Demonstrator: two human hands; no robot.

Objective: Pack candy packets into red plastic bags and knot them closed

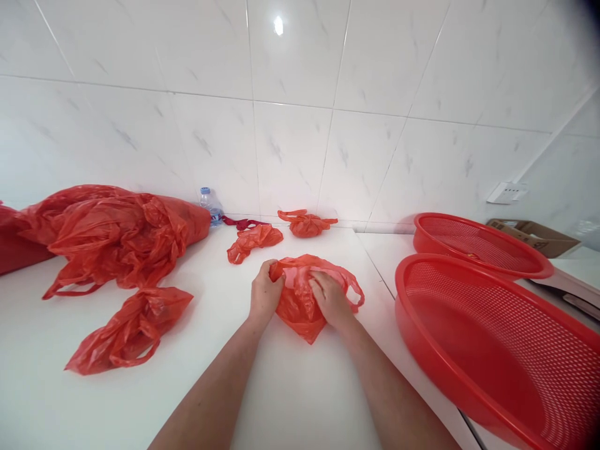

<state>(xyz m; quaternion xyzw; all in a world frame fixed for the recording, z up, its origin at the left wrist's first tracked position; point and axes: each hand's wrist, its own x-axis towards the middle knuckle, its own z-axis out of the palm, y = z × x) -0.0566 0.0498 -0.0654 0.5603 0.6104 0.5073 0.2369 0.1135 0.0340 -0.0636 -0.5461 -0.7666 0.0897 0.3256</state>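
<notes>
A thin red plastic bag (pixel 302 312) lies on the white table (pixel 300 400) between my two hands. My left hand (pixel 266 292) pinches the bag's left edge between thumb and fingers. On the bag's right side, my right hand (pixel 330 299) has its fingers bent against the crumpled plastic, closed on a fold of it. A loop handle of the bag sticks out to the right of that hand. Beyond my hands sit a small knotted red bag (pixel 307 225) and a loose crumpled red bag (pixel 255 240). Whether the bag in my hands holds anything, I cannot tell.
A big heap of red plastic bags (pixel 117 234) fills the back left, with another red bag (pixel 131 328) before it. A water bottle (pixel 210 206) stands by the tiled wall (pixel 295 150). Right are two red baskets (pixel 469 337), (pixel 482 244) and a cardboard box (pixel 534 236).
</notes>
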